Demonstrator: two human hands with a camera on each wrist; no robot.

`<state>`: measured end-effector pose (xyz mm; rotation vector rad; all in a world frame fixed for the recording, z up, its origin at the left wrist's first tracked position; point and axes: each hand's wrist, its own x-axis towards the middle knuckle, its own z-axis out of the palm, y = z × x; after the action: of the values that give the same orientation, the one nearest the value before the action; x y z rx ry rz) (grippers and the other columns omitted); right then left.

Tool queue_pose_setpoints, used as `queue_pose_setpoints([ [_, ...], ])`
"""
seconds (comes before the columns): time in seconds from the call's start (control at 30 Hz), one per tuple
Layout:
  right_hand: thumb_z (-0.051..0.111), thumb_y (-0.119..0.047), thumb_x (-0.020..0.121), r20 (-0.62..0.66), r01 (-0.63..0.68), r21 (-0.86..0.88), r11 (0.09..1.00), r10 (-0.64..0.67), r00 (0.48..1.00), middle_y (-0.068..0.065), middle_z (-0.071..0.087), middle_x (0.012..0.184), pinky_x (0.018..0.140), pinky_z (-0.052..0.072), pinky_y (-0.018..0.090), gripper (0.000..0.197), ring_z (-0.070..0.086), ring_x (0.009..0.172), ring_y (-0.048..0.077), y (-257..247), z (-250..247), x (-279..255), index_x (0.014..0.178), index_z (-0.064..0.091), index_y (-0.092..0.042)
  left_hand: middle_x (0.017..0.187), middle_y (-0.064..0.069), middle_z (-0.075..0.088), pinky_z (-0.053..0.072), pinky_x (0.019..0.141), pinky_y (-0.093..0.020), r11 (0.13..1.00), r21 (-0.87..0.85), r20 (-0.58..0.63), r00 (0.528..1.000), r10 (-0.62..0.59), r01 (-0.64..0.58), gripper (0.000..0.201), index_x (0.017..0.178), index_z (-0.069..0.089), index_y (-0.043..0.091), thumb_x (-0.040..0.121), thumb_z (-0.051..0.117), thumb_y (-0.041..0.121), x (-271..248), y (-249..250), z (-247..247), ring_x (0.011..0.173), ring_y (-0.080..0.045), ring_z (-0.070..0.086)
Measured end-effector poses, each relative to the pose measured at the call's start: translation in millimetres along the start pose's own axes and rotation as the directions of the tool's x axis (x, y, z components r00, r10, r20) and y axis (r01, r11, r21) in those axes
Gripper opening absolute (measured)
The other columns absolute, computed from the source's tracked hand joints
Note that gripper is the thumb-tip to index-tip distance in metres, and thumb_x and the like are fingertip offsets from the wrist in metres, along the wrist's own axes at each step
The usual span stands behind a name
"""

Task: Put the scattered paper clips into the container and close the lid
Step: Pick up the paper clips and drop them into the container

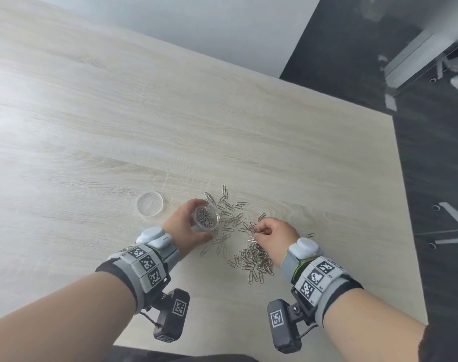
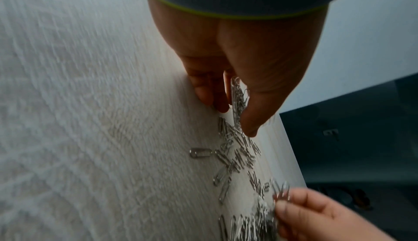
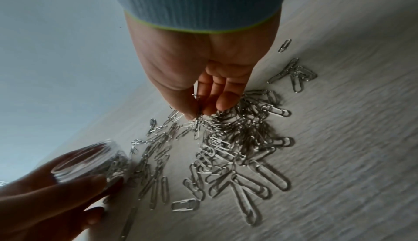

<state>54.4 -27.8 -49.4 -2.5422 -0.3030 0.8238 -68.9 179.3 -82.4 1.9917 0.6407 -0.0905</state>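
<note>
Your left hand (image 1: 187,226) is curled around the clear container (image 1: 206,217), tilted and partly filled; the lid (image 1: 149,204) lies apart on the table (image 1: 118,139). Your right hand (image 1: 276,235) pinches some paper clips (image 1: 256,259) above the scattered ones. They are light, stiff, slippery and tangle easily, so take small bunches between thumb and fingertips

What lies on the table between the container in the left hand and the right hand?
Loose paper clips strewn on the table fill the stretch between the container and the right hand, clearest in the head view.
</note>
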Motion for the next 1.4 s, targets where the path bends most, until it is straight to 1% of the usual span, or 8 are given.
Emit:
queue_pose_setpoints([
  [0.07,0.070,-0.026,0.081,-0.006,0.030,0.073,0.997,-0.030,1.000,-0.013,0.067,0.082,0.062,0.042,0.019,0.009,0.062,0.075,0.009,-9.1,0.6,-1.7,0.083,0.066,-0.033,0.118,0.011,0.058,0.050,0.077,-0.024,0.999,0.015,0.032,0.999,0.033,-0.033,0.074,0.130,0.047,0.034,0.066,0.083,0.027,-0.5,3.0,4.3,0.089,-0.006,0.059],
  [0.23,0.073,-0.023,0.079,-0.037,0.159,0.239,0.958,-0.154,0.987,-0.008,0.069,0.080,0.072,0.051,0.025,0.016,0.064,0.077,0.010,-39.6,5.0,-7.1,0.075,0.064,-0.036,0.123,0.009,0.054,0.049,0.081,-0.024,0.992,0.058,0.119,0.987,0.106,-0.113,0.076,0.133,0.047,0.031,0.066,0.083,0.027,-5.1,12.8,19.6,0.093,-0.008,0.058],
  [0.6,0.067,-0.018,0.078,0.006,0.285,0.025,0.958,-0.285,0.958,-0.009,0.062,0.089,0.075,0.046,0.024,0.010,0.056,0.078,0.009,-45.2,3.0,-16.4,0.083,0.066,-0.027,0.118,0.010,0.056,0.049,0.082,-0.028,0.990,0.053,0.198,0.973,0.121,-0.134,0.073,0.127,0.046,0.039,0.060,0.074,0.041,-3.6,25.7,36.8,0.093,-0.004,0.055],
  [0.83,0.069,-0.015,0.077,0.006,0.330,0.098,0.939,-0.332,0.943,-0.012,0.060,0.087,0.068,0.039,0.005,0.013,0.054,0.068,-0.004,-34.7,-10.9,-10.7,0.087,0.069,-0.024,0.119,0.012,0.056,0.045,0.076,-0.017,0.989,0.040,0.173,0.976,0.134,-0.143,0.075,0.129,0.047,0.036,0.060,0.077,0.039,5.7,30.5,42.0,0.089,0.003,0.054],
  [0.93,0.069,-0.024,0.078,-0.079,0.278,0.023,0.960,-0.275,0.958,-0.011,0.059,0.098,0.077,0.045,0.017,0.019,0.054,0.077,0.000,-15.3,-21.6,4.0,0.097,0.068,-0.027,0.121,0.011,0.056,0.037,0.073,-0.007,0.992,0.025,0.139,0.983,0.121,-0.126,0.074,0.129,0.048,0.030,0.064,0.082,0.029,11.2,30.8,40.8,0.089,0.001,0.055],
  [1.1,0.070,-0.064,0.064,-0.033,0.066,-0.310,0.948,-0.081,0.996,-0.006,0.037,0.136,0.102,0.039,0.037,0.078,0.038,0.122,0.022,24.4,-37.5,18.7,0.133,0.044,-0.037,0.118,0.014,0.059,0.049,0.079,-0.026,0.997,-0.001,0.102,0.992,0.071,-0.071,0.071,0.123,0.047,0.038,0.060,0.080,0.037,17.4,29.9,41.3,0.094,-0.009,0.061],
  [1.27,0.068,-0.077,0.051,0.088,0.123,-0.405,0.906,-0.095,0.992,-0.004,0.033,0.134,0.102,0.041,0.040,0.098,0.036,0.122,0.023,37.3,-29.4,12.0,0.137,0.035,-0.043,0.115,0.015,0.061,0.056,0.081,-0.036,0.997,-0.068,0.086,0.996,0.036,-0.030,0.071,0.116,0.045,0.046,0.053,0.078,0.042,20.2,28.0,45.0,0.092,-0.008,0.065],
  [1.4,0.073,-0.064,0.058,0.128,0.199,-0.408,0.891,-0.160,0.979,-0.004,0.035,0.124,0.091,0.048,0.038,0.087,0.044,0.111,0.021,37.5,-17.1,7.2,0.134,0.037,-0.042,0.115,0.012,0.061,0.053,0.082,-0.026,0.997,-0.063,0.075,0.996,0.045,-0.040,0.072,0.120,0.047,0.038,0.060,0.086,0.028,20.0,28.5,46.9,0.096,-0.009,0.065],
])
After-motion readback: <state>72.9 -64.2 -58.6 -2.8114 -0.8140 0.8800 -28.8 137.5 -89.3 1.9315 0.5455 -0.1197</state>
